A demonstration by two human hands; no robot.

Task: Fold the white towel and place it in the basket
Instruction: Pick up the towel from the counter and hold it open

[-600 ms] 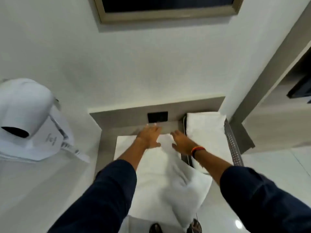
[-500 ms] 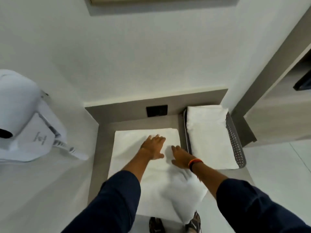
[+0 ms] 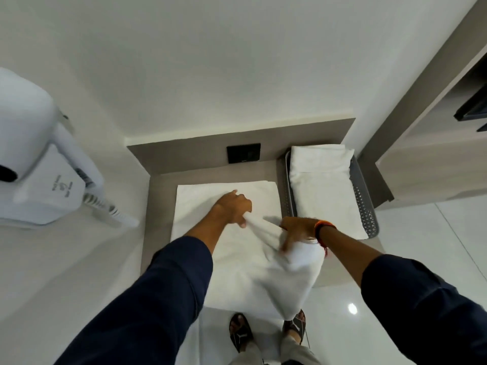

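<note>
Both our hands are pinching a raised ridge of the white towel (image 3: 237, 262): left hand (image 3: 233, 208) and right hand (image 3: 296, 227) each closed on cloth. It's spread on the grey worktop (image 3: 158, 206), near edge hanging off. So we reckon we're mid-fold; the basket (image 3: 365, 204) alongside already holds a folded towel (image 3: 324, 191).

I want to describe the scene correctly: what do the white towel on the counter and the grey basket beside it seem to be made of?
The white towel on the counter looks like soft cotton cloth, matte: it bunches and creases where the left hand and right hand grip it. The grey rectangular basket looks like moulded plastic, probably: its wall shows regular rows of small holes and a smooth, dull surface.
</note>
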